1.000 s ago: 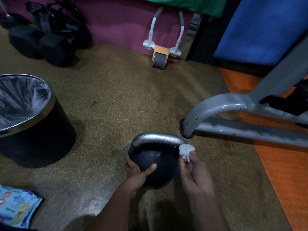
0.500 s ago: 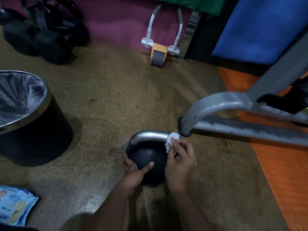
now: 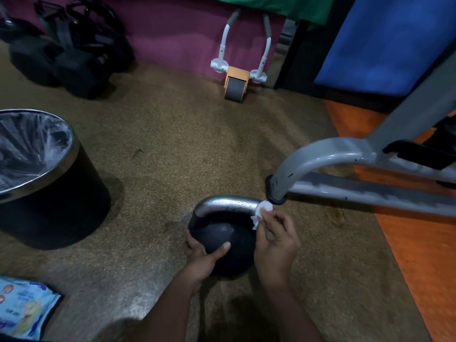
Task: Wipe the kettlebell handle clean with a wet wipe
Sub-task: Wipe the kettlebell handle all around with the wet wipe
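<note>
Now, lower centre: right hand (image 3: pixel 275 245) pinches wet wipe (image 3: pixel 262 211) on kettlebell handle (image 3: pixel 228 203); left hand (image 3: pixel 202 255) grips kettlebell (image 3: pixel 227 243). Best: wrap, press firmly.

The print on the wipes pack (image 3: pixel 23 309) seems too blurred to read.

A black kettlebell (image 3: pixel 223 245) with a silver-grey handle (image 3: pixel 228 202) is seen on speckled tan floor (image 3: pixel 172 134). A white wipe (image 3: pixel 262 209) is shown. The bin (image 3: pixel 61 206) is black, steel-rimmed; the mat (image 3: pixel 419 243) orange; the wall (image 3: pixel 172 33) magenta.
</note>
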